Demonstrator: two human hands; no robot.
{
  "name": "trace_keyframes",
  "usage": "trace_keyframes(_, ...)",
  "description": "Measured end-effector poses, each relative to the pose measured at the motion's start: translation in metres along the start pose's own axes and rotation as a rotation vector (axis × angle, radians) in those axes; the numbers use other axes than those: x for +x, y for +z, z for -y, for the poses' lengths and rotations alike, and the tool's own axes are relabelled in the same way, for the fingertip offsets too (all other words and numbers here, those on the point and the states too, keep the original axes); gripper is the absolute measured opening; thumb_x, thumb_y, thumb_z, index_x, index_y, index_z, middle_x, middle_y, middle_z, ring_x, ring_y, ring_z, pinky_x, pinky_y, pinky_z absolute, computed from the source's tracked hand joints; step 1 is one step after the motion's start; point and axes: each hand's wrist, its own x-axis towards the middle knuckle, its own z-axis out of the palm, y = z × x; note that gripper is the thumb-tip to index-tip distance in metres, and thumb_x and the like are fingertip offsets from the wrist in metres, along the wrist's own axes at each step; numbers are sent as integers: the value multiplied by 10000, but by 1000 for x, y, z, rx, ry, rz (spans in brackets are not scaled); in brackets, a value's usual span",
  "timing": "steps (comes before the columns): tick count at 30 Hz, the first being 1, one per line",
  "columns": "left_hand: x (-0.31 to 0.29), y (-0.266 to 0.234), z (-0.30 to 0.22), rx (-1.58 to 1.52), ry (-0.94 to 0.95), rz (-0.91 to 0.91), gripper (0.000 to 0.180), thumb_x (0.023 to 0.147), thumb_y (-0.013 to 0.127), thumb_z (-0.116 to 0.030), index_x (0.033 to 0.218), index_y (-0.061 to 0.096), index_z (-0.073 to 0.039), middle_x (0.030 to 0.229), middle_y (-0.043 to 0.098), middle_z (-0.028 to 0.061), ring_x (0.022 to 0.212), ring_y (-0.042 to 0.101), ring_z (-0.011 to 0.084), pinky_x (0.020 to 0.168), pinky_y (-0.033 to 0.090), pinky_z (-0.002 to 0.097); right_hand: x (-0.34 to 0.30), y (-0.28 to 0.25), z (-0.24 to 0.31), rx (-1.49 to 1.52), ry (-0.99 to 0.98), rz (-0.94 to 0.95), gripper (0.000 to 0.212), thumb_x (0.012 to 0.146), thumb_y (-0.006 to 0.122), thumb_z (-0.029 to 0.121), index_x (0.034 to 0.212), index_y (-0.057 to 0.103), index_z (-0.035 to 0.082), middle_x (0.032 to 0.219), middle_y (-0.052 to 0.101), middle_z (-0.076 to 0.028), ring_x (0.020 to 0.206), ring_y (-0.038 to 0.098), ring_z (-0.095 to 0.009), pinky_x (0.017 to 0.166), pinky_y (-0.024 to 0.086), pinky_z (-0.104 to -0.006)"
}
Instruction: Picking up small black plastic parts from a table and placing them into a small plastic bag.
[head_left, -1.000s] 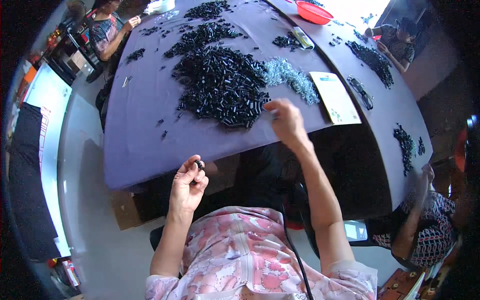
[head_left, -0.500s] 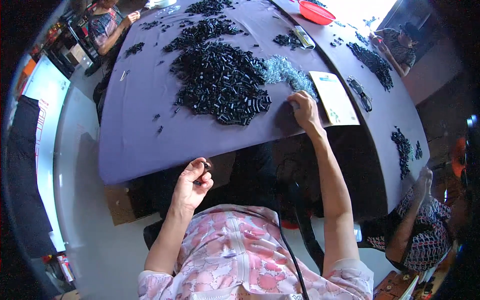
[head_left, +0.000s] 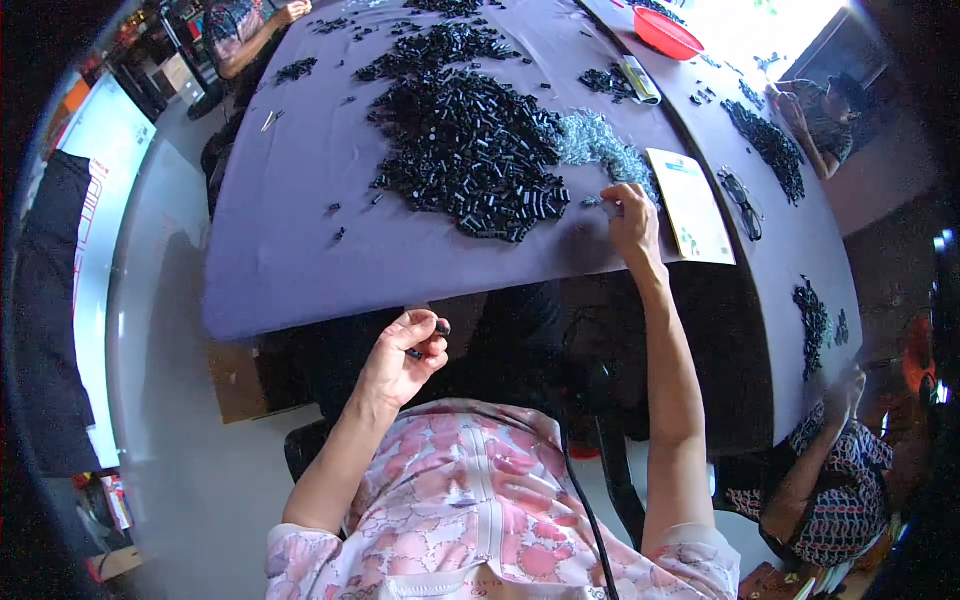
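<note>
Below the table's front edge, my left hand [head_left: 405, 355] is closed on a small black plastic part [head_left: 442, 327], pinched by thumb and forefinger. Something dark also shows under its curled fingers. My right hand [head_left: 636, 228] is over the tabletop, thumb and forefinger together at a small clear plastic piece [head_left: 607, 208]. Just beyond that hand lies a heap of small clear plastic pieces [head_left: 600, 140]. To its left spreads a large pile of short black tubular parts [head_left: 470, 150].
A purple cloth covers the table [head_left: 290, 250]. Right of my right hand lies a white booklet [head_left: 692, 205], then eyeglasses [head_left: 742, 205]. A red basket [head_left: 668, 35] stands far right. Other people sit at the far left [head_left: 240, 35], far right [head_left: 825, 115] and near right [head_left: 835, 480].
The view has shifted, so the table sits farther right in the picture. My right fingers have lifted slightly, and a clear piece now shows at their tips. My left hand keeps its pinch.
</note>
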Motion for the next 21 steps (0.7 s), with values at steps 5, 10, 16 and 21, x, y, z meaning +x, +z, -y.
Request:
trace_keyframes(5,-2,4,-2,3,0,27,53,805,555,-56,853,573,-43,806,583,86,584,499,127,497,404,236,10,1,-10,-139,31,106,232,715,532,9,914,618,90,864,556,-145,861,543,-315,765,435,-379)
trace_keyframes(10,-2,6,-6,53,-67,82,128,781,494,-63,875,568,-18,722,536,49,556,484,123,479,386,238,15,0,-28,-95,0,205,177,743,565,106,913,593,64,898,578,-154,883,542,-326,776,434,-391)
trace_keyframes(16,-12,8,-41,100,49,43,120,743,438,-29,808,534,3,689,501,69,531,474,136,438,349,236,10,14,-35,-303,-124,173,132,787,434,23,918,446,14,839,485,-178,823,494,-354,712,394,-437)
trace_keyframes(21,-16,-6,-96,412,327,-153,129,841,440,-39,951,507,-44,692,512,17,433,391,36,332,258,147,6,14,-28,-244,-4,62,125,766,419,-15,884,437,21,800,510,-188,755,509,-372,665,397,-444)
